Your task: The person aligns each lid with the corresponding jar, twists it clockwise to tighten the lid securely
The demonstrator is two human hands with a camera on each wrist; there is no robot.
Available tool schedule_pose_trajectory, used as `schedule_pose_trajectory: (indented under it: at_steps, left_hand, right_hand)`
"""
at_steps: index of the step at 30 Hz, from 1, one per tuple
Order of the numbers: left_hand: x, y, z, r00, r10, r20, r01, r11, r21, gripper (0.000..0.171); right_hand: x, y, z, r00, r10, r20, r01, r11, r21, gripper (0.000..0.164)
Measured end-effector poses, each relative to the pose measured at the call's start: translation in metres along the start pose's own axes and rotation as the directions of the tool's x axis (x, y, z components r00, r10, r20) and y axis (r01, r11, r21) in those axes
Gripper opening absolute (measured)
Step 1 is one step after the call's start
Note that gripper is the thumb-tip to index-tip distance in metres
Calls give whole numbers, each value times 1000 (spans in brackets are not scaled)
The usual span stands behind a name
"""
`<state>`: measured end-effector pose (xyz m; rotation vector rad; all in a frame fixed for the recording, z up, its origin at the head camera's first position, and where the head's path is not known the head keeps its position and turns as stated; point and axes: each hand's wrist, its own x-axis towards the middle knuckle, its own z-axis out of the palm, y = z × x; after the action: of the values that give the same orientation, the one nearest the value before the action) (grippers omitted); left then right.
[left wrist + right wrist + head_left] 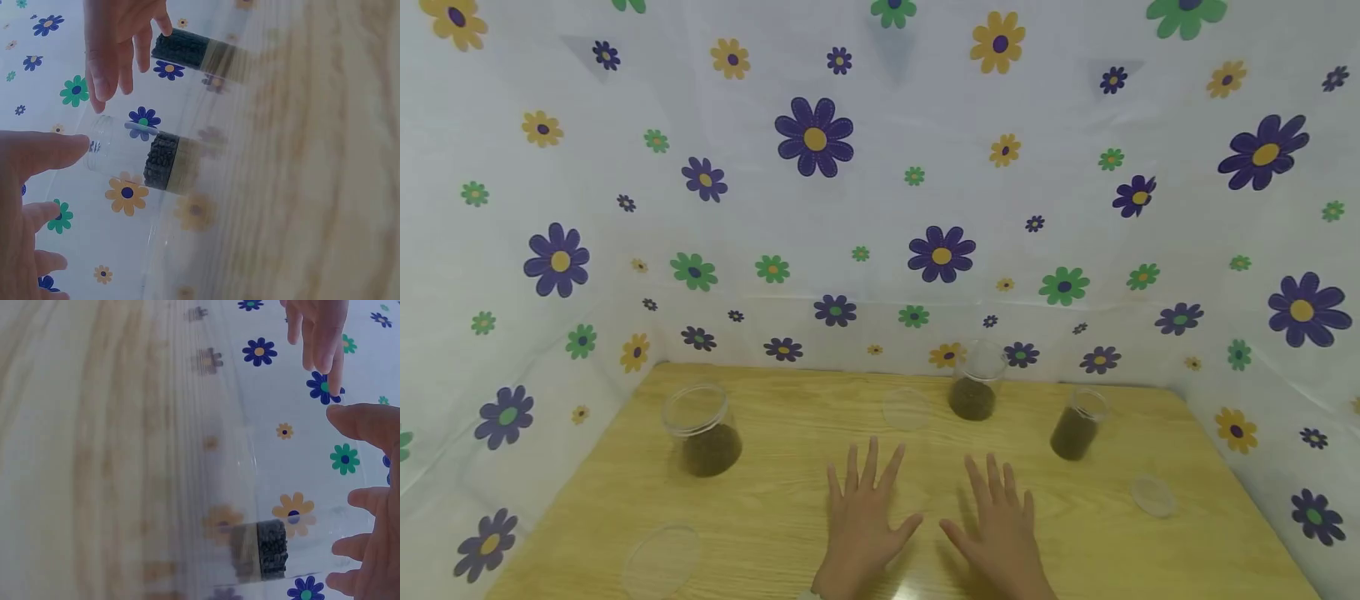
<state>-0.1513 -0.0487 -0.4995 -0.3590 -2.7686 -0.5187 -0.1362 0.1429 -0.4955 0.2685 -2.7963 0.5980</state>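
My left hand [861,521] and right hand [1000,533] are side by side at the front middle of the table, fingers spread and holding nothing. Past them stand three clear jars without lids, each partly filled with dark stuff: a wide jar [711,450] at left, a medium jar [973,398] at the back, a narrow jar [1073,432] at right. The left wrist view shows black, bean-like pieces in one jar [162,161]. Clear round discs, like lids, lie flat: a large disc [662,560] front left, a medium disc [906,409] back middle, a small disc [1152,495] right.
The wood-grain table [775,500] has a glossy surface that reflects the jars. A white curtain [880,208] printed with purple, green and yellow flowers closes off the back and both sides.
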Motion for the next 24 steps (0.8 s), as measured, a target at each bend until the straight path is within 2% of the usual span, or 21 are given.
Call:
schedule_pose_trajectory:
  at_steps: [7, 14, 19, 24]
  left_hand:
    - [0, -11, -4, 1000, -5, 10, 4, 998, 69, 88]
    - [2, -37, -23, 995, -10, -100, 15, 999, 47, 88]
    - [1, -55, -40, 987, -68, -146, 69, 998, 6, 85]
    - [-2, -72, -52, 966, -148, -212, 146, 989, -29, 81]
  right_hand:
    - [10, -11, 1, 996, -91, 17, 91, 996, 9, 76]
    - [40, -33, 2, 975, -223, -2, 223, 972, 77, 65]
    - [66, -54, 8, 949, -316, 16, 312, 943, 116, 59]
    - [88, -75, 22, 919, -392, 46, 383, 913, 141, 55]
